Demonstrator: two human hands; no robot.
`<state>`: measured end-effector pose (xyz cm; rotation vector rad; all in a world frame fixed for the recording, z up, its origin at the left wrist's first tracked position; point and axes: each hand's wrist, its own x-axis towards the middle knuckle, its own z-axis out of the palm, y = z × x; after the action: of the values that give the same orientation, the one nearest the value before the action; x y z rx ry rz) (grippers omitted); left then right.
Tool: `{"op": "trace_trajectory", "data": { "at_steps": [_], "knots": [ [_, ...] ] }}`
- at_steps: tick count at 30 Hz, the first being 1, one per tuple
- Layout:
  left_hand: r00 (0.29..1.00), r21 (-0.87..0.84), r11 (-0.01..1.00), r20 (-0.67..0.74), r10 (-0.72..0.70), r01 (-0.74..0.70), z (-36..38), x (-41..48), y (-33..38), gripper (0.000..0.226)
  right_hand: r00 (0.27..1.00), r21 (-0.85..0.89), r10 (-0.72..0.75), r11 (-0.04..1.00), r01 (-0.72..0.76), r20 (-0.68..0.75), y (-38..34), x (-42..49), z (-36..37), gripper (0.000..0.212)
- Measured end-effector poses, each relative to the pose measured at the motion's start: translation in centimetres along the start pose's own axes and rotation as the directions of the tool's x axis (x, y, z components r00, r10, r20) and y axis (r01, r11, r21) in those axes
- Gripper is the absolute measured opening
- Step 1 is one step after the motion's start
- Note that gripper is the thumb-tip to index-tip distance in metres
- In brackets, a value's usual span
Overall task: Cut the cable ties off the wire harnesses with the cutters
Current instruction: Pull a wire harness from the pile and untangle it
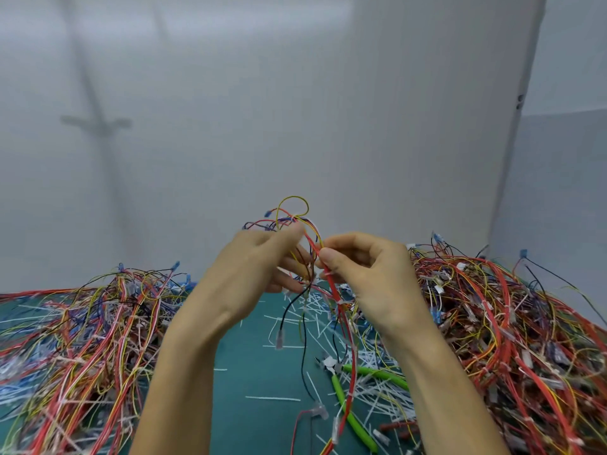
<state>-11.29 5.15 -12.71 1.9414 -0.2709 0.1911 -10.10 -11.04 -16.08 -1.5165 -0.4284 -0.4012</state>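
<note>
I judge the task about midway: cut ties (272, 398) litter the worktop (256, 339), and piles (509, 323) of harnesses wait on both sides. The left hand (249, 267) and right hand (371, 274) hold one harness (335, 290) above the worktop (fingers clamped on its wires); the cutters (340, 394) lie unused beneath.

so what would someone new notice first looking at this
The two hands raised mid-frame: the left hand and right hand pinch one wire harness between them, its loose ends dangling. Tangled heaps of red, yellow and blue wires flank them, the left pile and right pile, on the green mat. The green-handled cutters lie unheld below the right hand among white cut ties.
</note>
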Motion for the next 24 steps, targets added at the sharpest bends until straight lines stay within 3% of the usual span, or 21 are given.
{"op": "trace_trajectory", "data": {
  "at_steps": [2, 4, 9, 15, 17, 19, 22, 24],
  "knots": [
    [0.994, 0.102, 0.989, 0.034, 0.106, -0.109, 0.6, -0.1, -0.2, 0.032, 1.000, 0.009, -0.008, 1.000, 0.009, -0.021, 0.0, 0.0, 0.3, 0.016],
    [0.985, 0.085, 0.981, 0.000, 0.175, -0.175, 1.2, 0.0, -0.3, 0.029, 0.999, 0.015, -0.030, 0.999, 0.031, -0.045, 0.0, 0.1, 0.4, 0.015],
    [0.985, -0.134, 0.978, -0.092, 0.146, -0.158, 1.5, 0.1, -0.1, 0.054, 0.998, -0.024, -0.067, 0.997, 0.067, -0.012, -0.2, 0.0, 0.1, 0.020],
    [0.943, -0.249, 0.954, -0.324, 0.081, -0.167, 0.9, 0.6, -0.5, 0.026, 0.997, -0.022, 0.028, 0.999, -0.030, -0.077, -0.4, 0.0, 0.3, 0.016],
    [0.916, -0.332, 0.927, -0.401, 0.028, -0.173, 0.8, 0.8, -0.7, 0.023, 0.992, -0.091, 0.128, 0.988, -0.128, -0.006, -0.4, -0.1, 0.1, 0.032],
    [0.890, -0.412, 0.889, -0.456, -0.013, -0.198, 0.6, 0.9, -0.8, 0.022, 0.946, -0.146, 0.272, 0.958, -0.249, 0.175, -0.6, -0.3, -0.3, 0.044],
    [0.876, -0.512, 0.825, -0.480, -0.043, -0.240, 0.7, 1.0, -0.9, 0.024, 0.859, -0.263, 0.356, 0.926, -0.271, 0.367, -0.7, -0.7, -0.2, 0.023],
    [0.887, -0.565, 0.787, -0.460, -0.049, -0.250, 1.0, 1.1, -0.8, 0.026, 0.878, -0.270, 0.312, 0.937, -0.222, 0.363, -0.5, -0.8, 0.1, 0.008]
  ]
}}
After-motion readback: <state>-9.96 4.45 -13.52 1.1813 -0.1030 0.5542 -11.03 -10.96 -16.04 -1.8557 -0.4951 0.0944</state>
